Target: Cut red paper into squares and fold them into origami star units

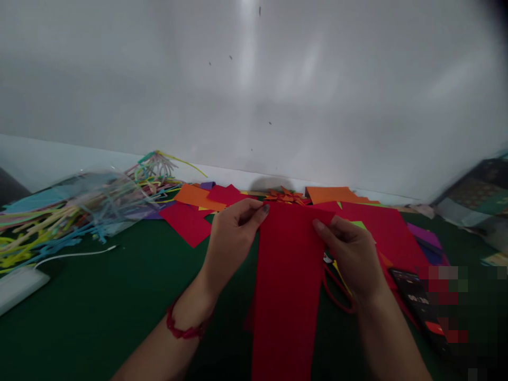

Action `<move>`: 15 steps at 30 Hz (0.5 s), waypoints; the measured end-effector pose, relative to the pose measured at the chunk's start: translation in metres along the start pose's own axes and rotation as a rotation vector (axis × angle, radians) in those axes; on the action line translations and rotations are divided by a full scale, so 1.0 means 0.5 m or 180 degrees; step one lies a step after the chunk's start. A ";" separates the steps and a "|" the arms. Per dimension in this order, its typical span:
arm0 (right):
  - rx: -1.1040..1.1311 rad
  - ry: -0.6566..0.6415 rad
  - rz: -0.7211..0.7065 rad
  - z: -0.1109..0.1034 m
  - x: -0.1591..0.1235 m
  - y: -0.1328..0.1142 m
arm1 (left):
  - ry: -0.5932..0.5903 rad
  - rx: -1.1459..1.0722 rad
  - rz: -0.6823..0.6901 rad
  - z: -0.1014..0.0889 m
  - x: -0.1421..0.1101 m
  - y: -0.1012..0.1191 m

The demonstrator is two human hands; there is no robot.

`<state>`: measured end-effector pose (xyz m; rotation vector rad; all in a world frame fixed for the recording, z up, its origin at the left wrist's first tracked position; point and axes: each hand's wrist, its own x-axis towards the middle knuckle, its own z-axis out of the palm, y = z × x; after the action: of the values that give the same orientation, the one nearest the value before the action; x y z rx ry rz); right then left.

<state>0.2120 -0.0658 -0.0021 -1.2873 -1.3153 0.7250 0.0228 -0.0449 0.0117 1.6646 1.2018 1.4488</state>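
Note:
A long sheet of red paper (289,286) hangs upright in front of me, held by its top edge. My left hand (234,233) pinches the upper left corner between thumb and finger; a red bracelet (186,330) circles that wrist. At the upper right corner my right hand (351,248) grips the sheet, thumb on the near face. The top right corner sticks out past the right thumb. Behind the paper, near my right hand, lie scissors with red handles (337,296), partly hidden. An orange paper flower (286,196) sits just beyond the top edge.
Pipe cleaners in a clear plastic bag (115,198) lie at left, above a white device (21,286) with a cord. Red paper pieces (188,222) and orange paper (329,194) are scattered at the back. A phone (418,304) lies at right. A pale wall (254,95) rises behind the green table (130,312).

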 end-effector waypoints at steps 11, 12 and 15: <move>-0.0234 -0.0357 -0.0073 -0.003 -0.003 0.001 | 0.0309 0.0072 0.0119 0.002 0.004 -0.017; -0.0278 -0.0372 -0.0071 -0.002 -0.003 0.001 | 0.0336 0.0028 0.0125 0.003 0.004 -0.018; -0.0258 -0.0349 0.0001 0.000 -0.004 -0.001 | 0.0431 -0.0041 0.0140 0.005 0.004 -0.021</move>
<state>0.2115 -0.0674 -0.0024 -1.3280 -1.4459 0.7581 0.0228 -0.0386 0.0030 1.6152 1.2325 1.6151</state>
